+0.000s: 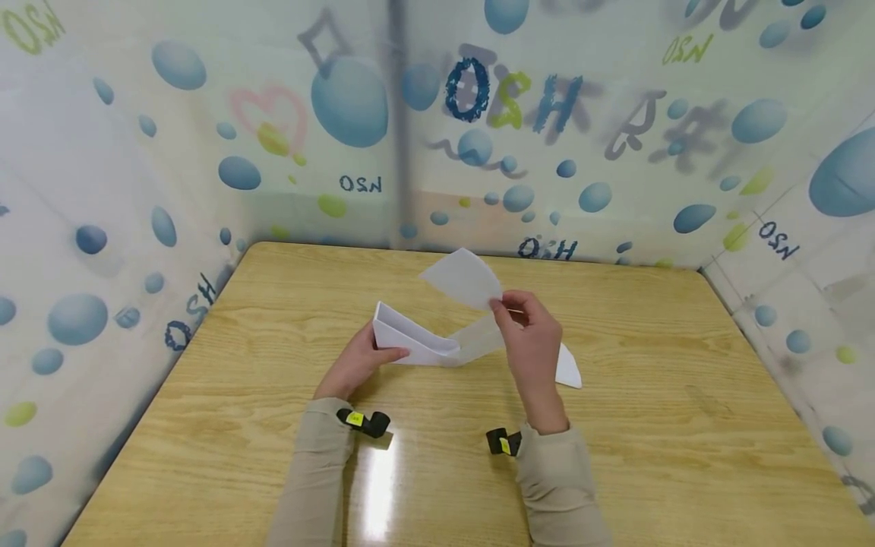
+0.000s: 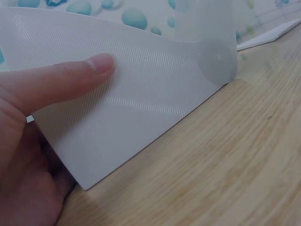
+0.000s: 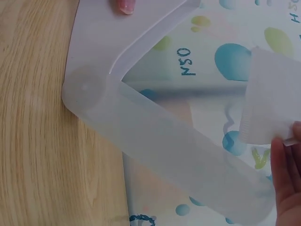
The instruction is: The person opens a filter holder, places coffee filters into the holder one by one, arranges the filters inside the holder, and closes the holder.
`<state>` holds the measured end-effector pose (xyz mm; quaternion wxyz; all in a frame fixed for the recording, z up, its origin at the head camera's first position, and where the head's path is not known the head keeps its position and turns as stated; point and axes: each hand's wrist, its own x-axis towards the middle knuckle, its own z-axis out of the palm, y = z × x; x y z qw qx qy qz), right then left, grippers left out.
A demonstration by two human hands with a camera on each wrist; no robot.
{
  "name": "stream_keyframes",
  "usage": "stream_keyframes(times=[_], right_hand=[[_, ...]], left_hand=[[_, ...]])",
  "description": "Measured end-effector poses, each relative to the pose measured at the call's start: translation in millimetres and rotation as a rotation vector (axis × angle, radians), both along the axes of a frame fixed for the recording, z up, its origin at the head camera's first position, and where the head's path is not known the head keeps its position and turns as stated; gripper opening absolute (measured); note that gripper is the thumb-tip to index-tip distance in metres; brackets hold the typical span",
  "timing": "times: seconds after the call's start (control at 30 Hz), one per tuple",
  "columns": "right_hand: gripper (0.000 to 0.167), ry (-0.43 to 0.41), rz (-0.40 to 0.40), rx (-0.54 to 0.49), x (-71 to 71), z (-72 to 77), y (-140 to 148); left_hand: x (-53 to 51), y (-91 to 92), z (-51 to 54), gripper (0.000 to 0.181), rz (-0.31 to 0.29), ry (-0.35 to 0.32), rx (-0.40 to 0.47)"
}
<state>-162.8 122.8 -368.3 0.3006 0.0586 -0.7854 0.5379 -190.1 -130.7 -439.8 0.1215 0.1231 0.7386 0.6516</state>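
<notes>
My left hand grips the wide end of a white, ribbed plastic piece with a channel-like top, thumb on its near face. In the left wrist view, the lower edge of this piece is at the wooden tabletop. From its narrow tip a translucent strip slants up to the right; the strip's rounded end overlaps that tip. With thumb and fingers my right hand pinches the corner of a thin white curved-edge panel, raised above the strip. The strip's far end is partly hidden behind the right hand.
Another white piece shows on the table just right of my right wrist. The wooden table extends to both sides, with printed curtains along its back and sides. Each wrist carries a small black camera.
</notes>
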Motion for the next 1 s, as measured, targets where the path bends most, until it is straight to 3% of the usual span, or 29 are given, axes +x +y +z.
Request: stream_keyframes(times=[0.5,0.7,0.87,1.0], right_hand=[[0.017,0.064,0.027,0.221,0.0,-1.3,-8],[0.015,0.08,0.055,0.305,-1.2,-3.5,-10],[0.013,0.079,0.078,0.364,-1.0,-4.1,-12],[0.011,0.082,0.097,0.399,-1.1,-4.5,-15]], left_hand=[[1.9,0.8,2.3,0.043,-0.006,0.005,0.01],[-3.8,-0.9,-8.0,0.045,-0.009,0.005,0.028],[-8.3,-3.3,-20.6,0.05,-0.014,0.046,0.003],[-9.0,-3.5,-23.5,0.051,-0.01,0.05,0.012]])
